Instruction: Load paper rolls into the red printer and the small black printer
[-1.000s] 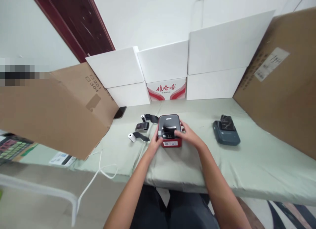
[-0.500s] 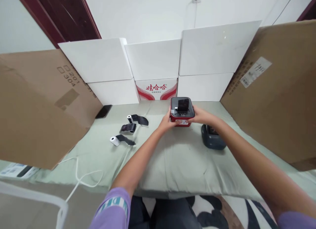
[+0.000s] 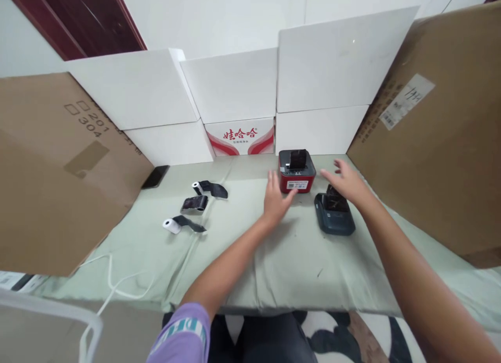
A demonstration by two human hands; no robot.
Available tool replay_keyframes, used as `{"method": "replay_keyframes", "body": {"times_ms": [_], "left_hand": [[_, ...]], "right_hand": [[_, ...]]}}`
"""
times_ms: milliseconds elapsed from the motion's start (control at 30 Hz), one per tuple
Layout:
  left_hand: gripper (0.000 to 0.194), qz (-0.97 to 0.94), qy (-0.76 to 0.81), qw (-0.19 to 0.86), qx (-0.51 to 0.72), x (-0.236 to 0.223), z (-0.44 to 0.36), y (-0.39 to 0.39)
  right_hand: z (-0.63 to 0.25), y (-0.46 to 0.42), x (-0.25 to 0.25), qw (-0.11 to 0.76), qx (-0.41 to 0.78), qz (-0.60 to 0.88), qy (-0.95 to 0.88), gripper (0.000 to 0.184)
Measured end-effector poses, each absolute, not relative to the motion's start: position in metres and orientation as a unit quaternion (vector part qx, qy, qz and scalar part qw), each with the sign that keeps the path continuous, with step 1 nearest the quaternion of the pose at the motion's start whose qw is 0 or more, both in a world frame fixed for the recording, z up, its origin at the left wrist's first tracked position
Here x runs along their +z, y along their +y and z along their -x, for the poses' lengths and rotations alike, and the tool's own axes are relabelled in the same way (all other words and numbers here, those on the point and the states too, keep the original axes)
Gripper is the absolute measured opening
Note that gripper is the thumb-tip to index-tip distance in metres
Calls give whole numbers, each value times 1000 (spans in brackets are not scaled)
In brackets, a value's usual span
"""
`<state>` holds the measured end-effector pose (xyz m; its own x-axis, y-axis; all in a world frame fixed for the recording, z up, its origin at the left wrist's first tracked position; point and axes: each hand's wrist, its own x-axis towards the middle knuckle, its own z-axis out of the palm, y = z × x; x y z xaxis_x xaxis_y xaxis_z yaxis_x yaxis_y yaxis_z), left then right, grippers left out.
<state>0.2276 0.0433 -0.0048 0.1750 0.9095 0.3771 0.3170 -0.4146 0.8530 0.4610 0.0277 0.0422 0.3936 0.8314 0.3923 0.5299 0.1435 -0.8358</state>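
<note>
A red label printer (image 3: 296, 183) with a black top stands at the back of the cloth, a dark strip sticking up from its slot. My left hand (image 3: 275, 198) is beside its left front, thumb and fingers apart, holding nothing. On the other side, my right hand (image 3: 344, 181) hovers with fingers spread, apart from the red printer and above a dark blue printer (image 3: 334, 219). That one also has a dark strip rising from it. To the left lie two white rolls with black tails, a paper roll (image 3: 172, 225) and another roll (image 3: 198, 187), with a dark curled strip (image 3: 194, 203) between them.
White boxes (image 3: 230, 86) line the back. Brown cardboard stands at the left (image 3: 50, 185) and right (image 3: 438, 159). A black phone (image 3: 155, 177) lies by the left cardboard, and a white cable (image 3: 131, 295) trails over the front edge.
Both hands have let go of the red printer and moved apart from it. It now rests on the cloth. The camera view has shifted slightly.
</note>
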Motion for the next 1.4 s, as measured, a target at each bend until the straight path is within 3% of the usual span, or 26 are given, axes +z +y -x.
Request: {"method": "replay_keyframes", "body": {"times_ms": [133, 233, 367, 533, 667, 867, 933, 1067, 1233, 1400], "left_hand": [[100, -847, 364, 294, 251, -15, -247, -5], [106, -898, 321, 267, 139, -21, -262, -15], [100, -907, 306, 251, 147, -20, -234, -19], [92, -884, 375, 205, 192, -11, -118, -25], [95, -867, 429, 185, 175, -7, -43, -15], [101, -850, 456, 207, 164, -20, -17, 0], [92, -836, 460, 236, 183, -21, -18, 1], [45, -776, 496, 296, 253, -18, -22, 3], [26, -704, 558, 315, 306, -17, -26, 18], [23, -687, 559, 382, 264, -11, -22, 40]], "right_hand": [[-459, -53, 1, 539, 186, 727, -383, 62], [-443, -82, -17, 561, 229, 713, -354, 66], [-400, -89, -6, 573, 241, 683, -382, 69], [-307, -68, 5, 561, 288, 592, -503, 69], [-234, -32, -12, 562, 342, 564, -499, 66], [-211, -5, -39, 554, 348, 576, -490, 58], [-217, -6, -42, 555, 345, 573, -494, 55], [-221, -11, -41, 561, 328, 572, -501, 53], [-217, -12, -40, 556, 278, 582, -524, 48], [-217, -11, -41, 545, 230, 584, -556, 40]]}}
